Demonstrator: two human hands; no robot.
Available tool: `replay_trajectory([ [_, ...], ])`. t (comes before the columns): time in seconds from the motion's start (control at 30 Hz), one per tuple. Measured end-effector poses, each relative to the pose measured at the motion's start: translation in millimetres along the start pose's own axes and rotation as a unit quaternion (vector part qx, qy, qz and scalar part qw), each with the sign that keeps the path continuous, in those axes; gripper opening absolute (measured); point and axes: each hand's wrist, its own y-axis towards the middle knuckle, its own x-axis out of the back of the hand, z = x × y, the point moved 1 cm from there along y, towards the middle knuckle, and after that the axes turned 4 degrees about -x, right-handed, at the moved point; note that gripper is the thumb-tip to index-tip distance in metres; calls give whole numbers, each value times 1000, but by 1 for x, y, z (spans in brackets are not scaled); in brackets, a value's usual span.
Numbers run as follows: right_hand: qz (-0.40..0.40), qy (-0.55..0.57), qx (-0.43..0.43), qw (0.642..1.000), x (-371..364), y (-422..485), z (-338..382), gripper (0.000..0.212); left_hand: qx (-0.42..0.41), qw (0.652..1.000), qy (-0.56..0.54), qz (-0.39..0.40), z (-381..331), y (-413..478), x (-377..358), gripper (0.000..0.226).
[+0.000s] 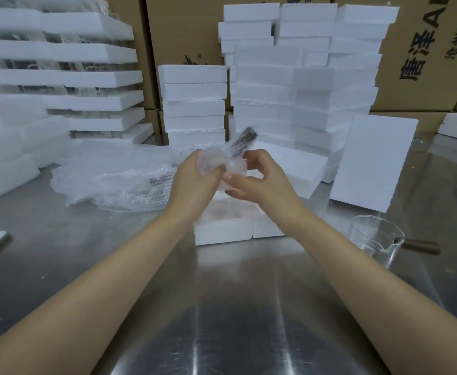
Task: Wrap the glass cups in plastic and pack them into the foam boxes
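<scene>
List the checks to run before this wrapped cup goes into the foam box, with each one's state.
1. Both hands grip the wrapped cup, left hand and right hand: ok.
2. Wrap covers the cup's body: ok.
3. Wrap closed over the handle: cannot tell.
4. Open foam box lies under the hands: ok.
5. Box cavity free: cannot tell, the hands hide much of it.

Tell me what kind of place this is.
Probably a packing area in a warehouse or small factory: stacked white foam boxes, big printed cardboard cartons behind them, and a steel worktable with a heap of bubble wrap.
</scene>
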Motion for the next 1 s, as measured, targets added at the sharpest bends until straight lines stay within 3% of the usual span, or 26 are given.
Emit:
replay_trajectory([
  [0.07, -24, 112, -45, 992, 5, 3, 3, 46, -30, 999, -4, 16, 1, 2, 1, 42],
  [0.13, -46, 173, -75, 981, 11, 4, 7, 42, -165, 984, 71, 22, -5, 0, 6, 57],
  [0.17, -49, 193, -84, 976, 14, 4, 8, 40, -261, 953, 151, 28, -8, -1, 9, 59],
  [0.23, -39, 209, -98, 972, 17, 3, 10, 39, -430, 847, 309, 35, -8, 3, 15, 55],
  [0.27, -31, 205, -105, 973, 16, 2, 10, 41, -476, 806, 350, 38, -7, 6, 17, 49],
  [0.3, -22, 200, -109, 973, 14, 1, 10, 42, -493, 786, 370, 45, -6, 7, 18, 42],
  [0.47, 1, 169, -104, 980, 10, 1, 8, 43, -426, 821, 364, 111, -6, 9, 16, 24],
  [0.57, 2, 160, -110, 981, 16, 5, 9, 27, -393, 856, 325, 80, -9, 8, 16, 19],
  [0.63, -21, 46, -90, 995, 20, 7, 7, 21, -367, 874, 316, 33, -10, 6, 18, 16],
  [0.67, -31, -55, -64, 996, 21, 7, 6, 29, -354, 877, 323, 12, -10, 7, 20, 16],
  [0.77, 16, -290, 25, 957, 17, 3, 2, 46, -313, 883, 349, -9, -8, 13, 28, 23],
  [0.9, 92, -368, 20, 925, 11, -2, -7, 24, -306, 874, 377, 11, -10, 19, 35, 25],
  [1.0, 79, -349, 41, 933, 5, -1, -5, 17, -308, 864, 397, 38, -12, 19, 36, 20],
])
